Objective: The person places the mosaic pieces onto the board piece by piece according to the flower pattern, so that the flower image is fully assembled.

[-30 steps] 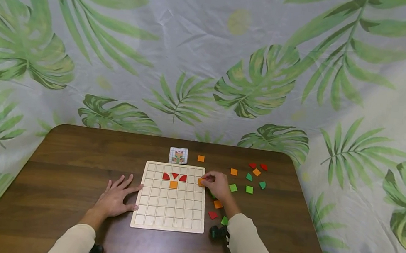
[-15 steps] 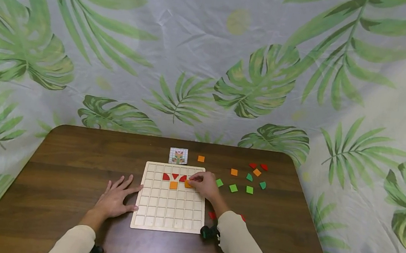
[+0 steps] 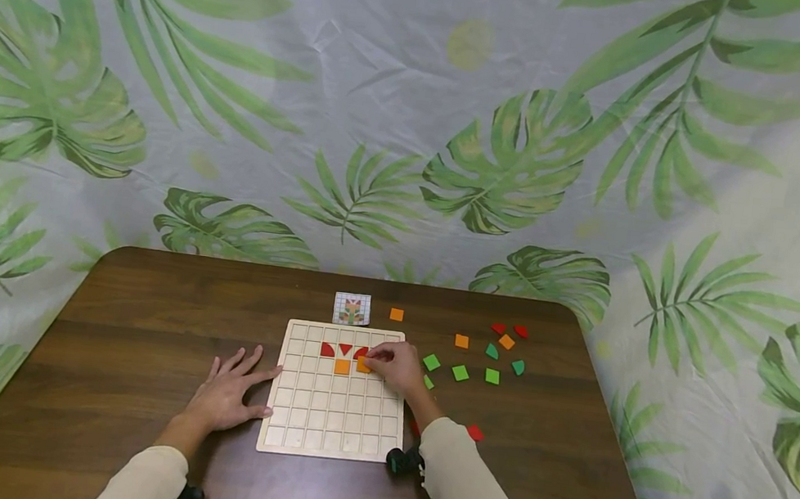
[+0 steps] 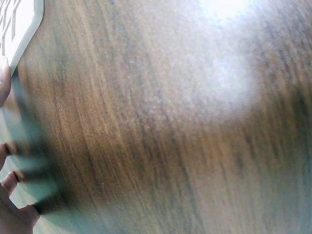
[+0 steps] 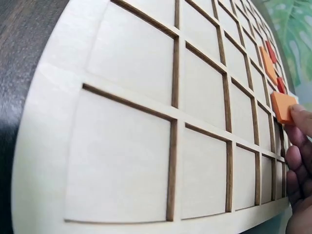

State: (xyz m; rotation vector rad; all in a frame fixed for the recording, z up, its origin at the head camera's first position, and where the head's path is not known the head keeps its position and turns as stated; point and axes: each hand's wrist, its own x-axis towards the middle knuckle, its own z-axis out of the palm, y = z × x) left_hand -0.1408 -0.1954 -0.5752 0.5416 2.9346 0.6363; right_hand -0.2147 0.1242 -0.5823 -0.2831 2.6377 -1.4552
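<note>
The right hand [image 3: 394, 366] of the person pinched a thin orange square tile [image 3: 363, 365] by its edge, between the thumb and the fingers, and the other fingers were curled under the palm. This tile was above the pale wooden grid board [image 3: 336, 418], just to the right of a second orange square tile [image 3: 341, 367], which lay in a cell; whether the held tile touched the board, I could not tell. Behind these two, in one row, were a red quarter-round tile [image 3: 327, 349], a red triangular tile [image 3: 344, 349] and another rounded red tile [image 3: 360, 353], partly covered by the held one. The left hand [image 3: 224, 392] was held flat on the dark brown wooden surface [image 3: 156, 312] with the fingers spread and nothing in its grip; its thumb and forefinger reached to the left edge of the board. Beyond the far edge of the board there was a small white card with a printed coloured pattern [image 3: 352, 309], and near it a loose orange tile [image 3: 397, 314]. To the right were scattered light green square tiles [image 3: 460, 372], darker green rounded tiles [image 3: 492, 351] and some red tiles [image 3: 498, 328]. A cloth with green leaves [image 3: 385, 116] hung behind the surface.
</note>
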